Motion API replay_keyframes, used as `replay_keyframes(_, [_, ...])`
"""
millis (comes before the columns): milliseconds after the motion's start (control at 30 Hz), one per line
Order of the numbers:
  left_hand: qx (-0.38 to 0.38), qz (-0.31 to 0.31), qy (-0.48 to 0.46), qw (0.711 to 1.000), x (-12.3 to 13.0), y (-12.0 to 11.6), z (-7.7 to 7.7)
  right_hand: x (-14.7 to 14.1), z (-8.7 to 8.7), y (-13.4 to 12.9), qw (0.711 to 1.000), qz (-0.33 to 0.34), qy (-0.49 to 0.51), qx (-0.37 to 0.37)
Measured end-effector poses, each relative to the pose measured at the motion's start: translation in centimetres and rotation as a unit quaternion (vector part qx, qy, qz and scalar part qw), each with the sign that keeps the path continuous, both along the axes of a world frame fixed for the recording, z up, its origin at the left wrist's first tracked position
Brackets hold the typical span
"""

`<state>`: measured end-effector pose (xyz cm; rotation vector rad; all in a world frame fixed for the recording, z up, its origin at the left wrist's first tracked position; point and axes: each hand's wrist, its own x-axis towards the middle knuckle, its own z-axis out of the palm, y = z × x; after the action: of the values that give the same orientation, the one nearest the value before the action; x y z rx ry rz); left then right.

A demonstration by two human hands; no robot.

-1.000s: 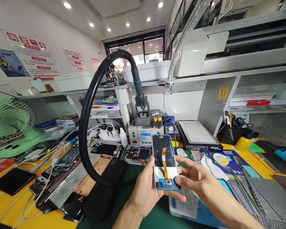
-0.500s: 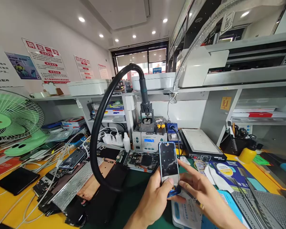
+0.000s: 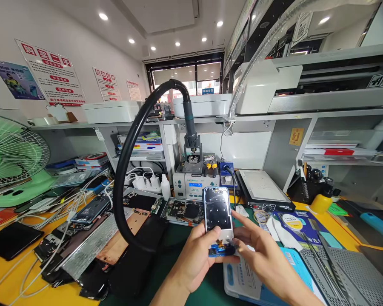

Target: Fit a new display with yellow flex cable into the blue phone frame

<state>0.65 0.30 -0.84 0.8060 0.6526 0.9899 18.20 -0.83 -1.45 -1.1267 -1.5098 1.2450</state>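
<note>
A phone screen [image 3: 217, 210] stands tilted toward me above the green mat, its dark upper part catching several white light spots. Its lower part is silver, with an orange flex cable [image 3: 221, 245] and a blue strip at the bottom end. My left hand [image 3: 196, 250] is closed around its left edge, the thumb lying across the front and fingers underneath. At the lower right edge, my right hand [image 3: 258, 255] has its thumb and fingers closed, with the index finger stretched up along the side. Whether that hand also holds a small tool is hidden.
Behind the screen stand an opened device [image 3: 185, 211] and a hot air station [image 3: 196, 182] with a black hose [image 3: 121, 182] arching on the left. A plastic case [image 3: 239, 276] lies under my right hand. Tweezers [image 3: 322, 263] rest on a grey perforated mat at right. Phone parts crowd the left.
My thumb has slid up slightly on the front, and the flex cable at the lower end shows more. The dark slim thing beside my right fingers is no longer visible. The view has shifted.
</note>
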Motion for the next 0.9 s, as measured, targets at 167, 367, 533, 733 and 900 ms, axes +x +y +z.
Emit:
replay_keyframes(167, [-0.019,0.0,-0.002,1.0,0.0,0.0,0.0,0.0,0.2,-0.3,1.0,0.02,0.001,-0.018])
replay_keyframes(367, [-0.022,0.01,-0.009,1.0,-0.3,0.1,0.2,0.1,0.3,-0.4,1.0,0.021,-0.01,0.003])
replay_keyframes(533, [-0.017,0.002,-0.044,0.999,-0.8,0.3,0.4,0.2,0.5,-0.5,0.999,0.021,0.043,-0.006])
replay_keyframes(733, [-0.013,-0.019,-0.074,0.997,-1.1,0.3,0.5,-0.2,1.2,-0.6,0.993,0.032,0.109,-0.033])
replay_keyframes(900, [-0.009,-0.003,-0.075,0.997,-1.1,0.1,1.0,-0.1,1.2,-0.3,0.99,0.006,0.131,-0.05])
